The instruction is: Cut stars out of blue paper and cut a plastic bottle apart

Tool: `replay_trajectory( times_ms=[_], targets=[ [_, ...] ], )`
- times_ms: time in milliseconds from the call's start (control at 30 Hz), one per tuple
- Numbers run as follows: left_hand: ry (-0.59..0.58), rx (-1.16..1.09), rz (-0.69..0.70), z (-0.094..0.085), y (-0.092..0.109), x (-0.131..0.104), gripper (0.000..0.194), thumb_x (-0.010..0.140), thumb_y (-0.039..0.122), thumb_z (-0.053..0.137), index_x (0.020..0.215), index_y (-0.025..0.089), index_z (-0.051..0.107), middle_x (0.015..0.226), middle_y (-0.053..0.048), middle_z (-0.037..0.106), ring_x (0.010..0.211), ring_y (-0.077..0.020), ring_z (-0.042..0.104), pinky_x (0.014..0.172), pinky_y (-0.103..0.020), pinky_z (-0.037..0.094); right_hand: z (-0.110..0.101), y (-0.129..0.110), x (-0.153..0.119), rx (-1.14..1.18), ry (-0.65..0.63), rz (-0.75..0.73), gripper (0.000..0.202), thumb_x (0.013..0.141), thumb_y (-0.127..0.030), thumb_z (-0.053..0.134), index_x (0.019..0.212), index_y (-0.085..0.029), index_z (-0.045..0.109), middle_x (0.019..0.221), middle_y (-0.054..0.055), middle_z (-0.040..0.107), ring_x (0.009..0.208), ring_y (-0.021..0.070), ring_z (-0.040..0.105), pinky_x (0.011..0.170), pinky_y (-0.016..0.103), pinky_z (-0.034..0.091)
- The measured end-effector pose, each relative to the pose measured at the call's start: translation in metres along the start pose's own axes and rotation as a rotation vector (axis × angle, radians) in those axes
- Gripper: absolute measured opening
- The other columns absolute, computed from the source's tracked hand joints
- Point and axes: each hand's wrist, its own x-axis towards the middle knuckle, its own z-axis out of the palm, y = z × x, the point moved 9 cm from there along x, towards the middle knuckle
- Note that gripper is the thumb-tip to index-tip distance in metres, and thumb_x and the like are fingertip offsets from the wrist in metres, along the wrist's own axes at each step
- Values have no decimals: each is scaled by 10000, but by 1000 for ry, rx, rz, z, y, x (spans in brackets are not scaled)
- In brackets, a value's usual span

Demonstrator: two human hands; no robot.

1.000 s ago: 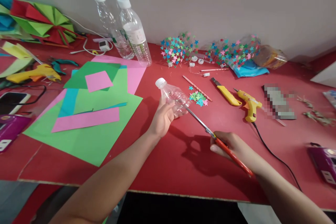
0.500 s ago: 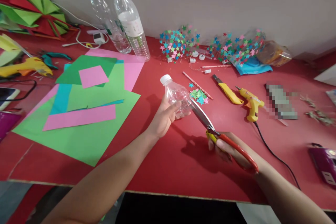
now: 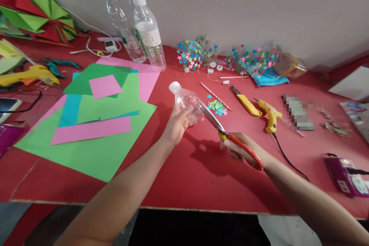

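Note:
My left hand (image 3: 176, 125) is closed round the cut top part of a clear plastic bottle (image 3: 186, 100), its white cap tilted up to the left. In my right hand (image 3: 238, 147) is a pair of scissors (image 3: 213, 118) with red and yellow handles. The blades reach the bottle's cut edge; whether they bite into the plastic I cannot tell. Just behind the blades lies a small pile of coloured paper stars (image 3: 218, 107) on the red table (image 3: 173, 177), near a pink-patterned pencil-like stick (image 3: 215, 96).
Sheets of coloured paper (image 3: 95, 161) cover the left. Bottles (image 3: 148, 32) stand behind them. To the right lie a yellow utility knife (image 3: 246, 101), a yellow glue gun (image 3: 269, 114) and a purple power strip (image 3: 341, 175). Star-covered clear pieces (image 3: 191, 54) sit along the wall.
Both hands have shifted slightly left with the bottle top and the scissors. The scissors' handles look closer together than before. The whole view has moved a little.

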Motion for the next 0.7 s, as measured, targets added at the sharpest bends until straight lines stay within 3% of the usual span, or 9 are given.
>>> replay_trajectory(
  times_ms=[133,300,567,700],
  targets=[
    [54,14,86,-6,9,2,721,776,324,730,1391,334,355,964,17,656,867,-160,694,812,-354,588,0,-7,14,-61,13,-42,647,822,-796,471,824,-157,572,518,-55,452,455,95,430,490,251,334],
    [106,74,119,-7,13,-1,746,738,352,764,1373,302,376,969,-12,658,844,-184,699,745,-342,594,3,1,14,-15,-27,-87,608,858,-758,467,845,-157,558,521,-61,447,453,93,417,489,253,336],
    [187,132,124,-12,16,-2,730,737,396,755,1358,275,391,1053,-50,622,856,-196,681,670,-312,584,6,8,5,-70,-48,-9,557,823,-731,559,772,-177,526,545,-62,426,463,81,383,463,242,295],
    [183,156,113,-12,14,-2,731,736,387,760,1354,267,389,966,-38,644,859,-215,693,643,-302,582,7,15,6,-3,-43,21,580,863,-753,460,790,-180,516,539,-65,412,443,79,371,455,242,300]
  ],
)
